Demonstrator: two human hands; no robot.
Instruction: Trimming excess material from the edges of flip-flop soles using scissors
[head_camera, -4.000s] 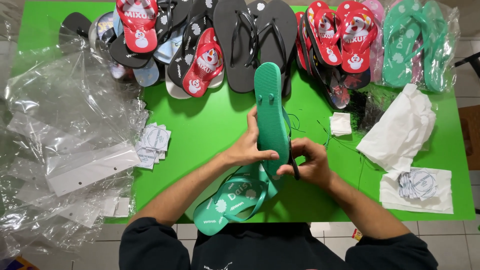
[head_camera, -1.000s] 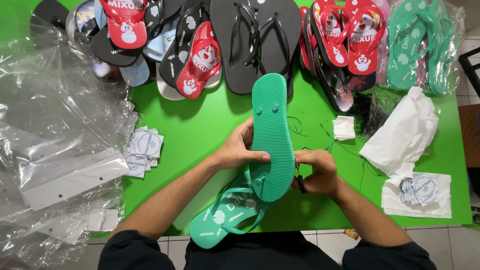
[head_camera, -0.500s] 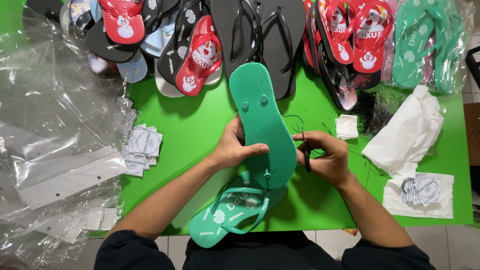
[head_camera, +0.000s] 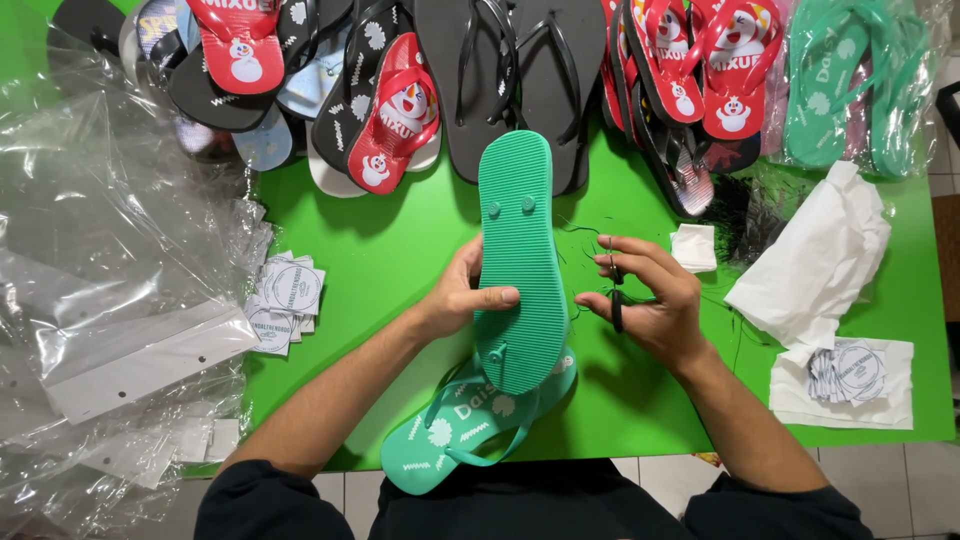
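Bright green table (head_camera: 380, 250) fills most of the view, evenly lit, soft shadows only. Far edge crowded with rows of flip-flops: black pairs (head_camera: 520, 70), red ones with a cartoon print (head_camera: 400, 110), mint green ones in clear wrap (head_camera: 850, 80). Left side heaped with clear plastic bags (head_camera: 110, 300); a stack of round-printed paper tags (head_camera: 285, 300) beside them. Right side: crumpled white paper (head_camera: 820, 260) and more tags on a white sheet (head_camera: 850, 380). Pale tiled floor (head_camera: 900, 490) shows at the lower right.
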